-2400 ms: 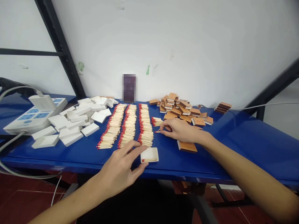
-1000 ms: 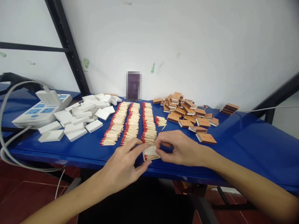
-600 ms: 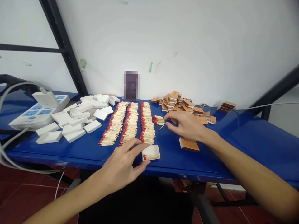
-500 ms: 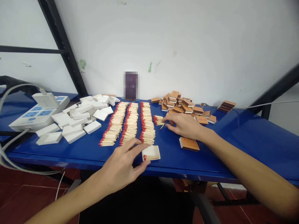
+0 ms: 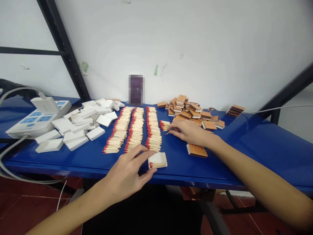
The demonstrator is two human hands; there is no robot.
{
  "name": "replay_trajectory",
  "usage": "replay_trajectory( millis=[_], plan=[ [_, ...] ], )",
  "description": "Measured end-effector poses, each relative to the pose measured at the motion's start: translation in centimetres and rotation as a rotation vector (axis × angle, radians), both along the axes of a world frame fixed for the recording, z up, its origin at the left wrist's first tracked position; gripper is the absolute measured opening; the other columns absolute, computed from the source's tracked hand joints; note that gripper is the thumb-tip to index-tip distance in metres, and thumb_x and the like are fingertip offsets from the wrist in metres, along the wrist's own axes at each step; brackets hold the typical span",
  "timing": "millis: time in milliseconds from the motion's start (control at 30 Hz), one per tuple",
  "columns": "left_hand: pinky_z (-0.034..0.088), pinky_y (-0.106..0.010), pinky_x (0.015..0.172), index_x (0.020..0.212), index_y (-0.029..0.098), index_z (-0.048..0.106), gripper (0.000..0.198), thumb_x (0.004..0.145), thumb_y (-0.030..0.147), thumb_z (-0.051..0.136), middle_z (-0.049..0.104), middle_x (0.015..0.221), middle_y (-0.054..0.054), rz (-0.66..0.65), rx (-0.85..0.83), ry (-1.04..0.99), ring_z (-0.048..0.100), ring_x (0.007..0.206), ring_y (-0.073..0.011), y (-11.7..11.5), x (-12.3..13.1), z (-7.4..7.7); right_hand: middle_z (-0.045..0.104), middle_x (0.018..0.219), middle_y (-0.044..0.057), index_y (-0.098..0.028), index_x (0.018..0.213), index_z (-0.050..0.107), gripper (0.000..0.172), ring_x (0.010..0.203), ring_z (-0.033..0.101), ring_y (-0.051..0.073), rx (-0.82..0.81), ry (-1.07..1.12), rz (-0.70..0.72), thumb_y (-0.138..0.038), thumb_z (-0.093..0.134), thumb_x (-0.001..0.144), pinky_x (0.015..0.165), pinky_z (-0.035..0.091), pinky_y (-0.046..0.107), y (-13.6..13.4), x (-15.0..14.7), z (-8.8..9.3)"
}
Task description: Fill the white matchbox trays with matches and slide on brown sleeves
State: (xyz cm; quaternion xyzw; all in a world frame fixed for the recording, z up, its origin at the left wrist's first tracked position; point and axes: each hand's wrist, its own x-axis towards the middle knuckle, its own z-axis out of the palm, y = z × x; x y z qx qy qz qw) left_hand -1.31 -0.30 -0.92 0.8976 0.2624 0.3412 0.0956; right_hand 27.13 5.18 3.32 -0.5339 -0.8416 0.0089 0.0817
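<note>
My left hand [image 5: 129, 171] rests near the front edge of the blue table [image 5: 256, 156], its finger and thumb holding the left side of a small white matchbox tray [image 5: 157, 160] with a few red-tipped matches in it. My right hand [image 5: 189, 132] lies flat farther back, fingertips touching a loose match beside a small bundle of matches [image 5: 164, 125]. Three long rows of matches [image 5: 135, 129] lie just left of that hand. One brown matchbox sleeve [image 5: 197, 150] sits by my right wrist.
A heap of white trays [image 5: 78, 125] lies at the left, with a white and blue power strip [image 5: 36, 119] and its cables beyond. Brown sleeves [image 5: 190, 112] are piled at the back right, a small stack [image 5: 234, 110] farther right. Black shelf struts cross the white wall.
My right hand went from the tray back to the small match bundle and now lies lower on the table at a loose match. My left hand has stayed on the tray.
</note>
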Motion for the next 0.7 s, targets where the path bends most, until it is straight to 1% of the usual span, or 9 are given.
replay_trajectory(
  millis=[67,133,300,400,500,600,700],
  plan=[
    [0.057,-0.027,0.072,0.123,0.02,0.058,0.033,0.091,0.021,0.064,0.062,0.109,-0.006,-0.002,0.002,-0.002,0.063,0.08,-0.0143,0.0,0.0,0.0,0.068,0.095,0.007,-0.021,0.1,0.067,0.022,0.082,0.058,0.02,-0.002,-0.004,0.006,-0.029,0.046,0.097,0.066,0.036,0.028,0.0,-0.1,0.0],
    [0.057,-0.027,0.072,0.123,0.021,0.058,0.033,0.091,0.021,0.063,0.062,0.109,-0.006,0.002,0.001,0.004,0.063,0.08,-0.0144,-0.1,0.1,0.1,0.066,0.093,0.007,-0.019,0.096,0.064,0.021,0.08,0.057,0.019,-0.024,0.01,0.004,-0.029,0.045,0.097,0.065,0.036,0.028,-0.1,-0.1,0.0],
    [0.058,-0.028,0.072,0.124,0.021,0.058,0.033,0.091,0.022,0.062,0.063,0.109,-0.006,0.006,0.0,0.014,0.063,0.077,-0.014,0.0,0.1,0.1,0.063,0.089,0.008,-0.018,0.092,0.056,0.019,0.076,0.054,0.018,-0.087,0.072,0.055,-0.03,0.043,0.097,0.065,0.037,0.029,-0.2,0.1,-0.1],
    [0.058,-0.028,0.073,0.124,0.021,0.057,0.033,0.091,0.022,0.063,0.062,0.109,-0.006,0.001,0.006,0.003,0.062,0.077,-0.0139,0.0,0.0,0.0,0.06,0.084,0.005,-0.019,0.091,0.055,0.019,0.072,0.051,0.017,-0.092,0.121,0.062,-0.031,0.043,0.097,0.065,0.036,0.029,-0.5,0.2,0.3],
    [0.057,-0.028,0.073,0.123,0.021,0.058,0.033,0.091,0.022,0.063,0.062,0.109,-0.006,0.002,0.0,-0.005,0.062,0.078,-0.0141,0.1,0.1,0.0,0.05,0.071,-0.001,-0.019,0.09,0.054,0.02,0.061,0.043,0.014,-0.037,0.244,0.068,-0.034,0.044,0.098,0.06,0.033,0.028,-1.5,-0.4,1.4],
    [0.057,-0.028,0.074,0.124,0.022,0.057,0.034,0.091,0.021,0.063,0.062,0.108,-0.005,0.007,-0.02,-0.008,0.063,0.08,-0.0143,0.0,0.2,0.1,0.04,0.064,-0.005,-0.019,0.09,0.055,0.019,0.057,0.038,0.013,0.017,0.369,0.154,-0.034,0.046,0.098,0.058,0.031,0.027,-3.2,-1.8,2.3],
    [0.056,-0.028,0.074,0.125,0.023,0.056,0.036,0.09,0.02,0.064,0.062,0.107,-0.004,0.01,-0.044,-0.009,0.062,0.079,-0.0143,-0.1,0.2,0.3,0.044,0.069,-0.003,-0.02,0.092,0.057,0.014,0.06,0.04,0.012,-0.015,0.344,0.29,-0.03,0.048,0.098,0.059,0.032,0.026,-4.9,-3.4,2.2]
  ],
)
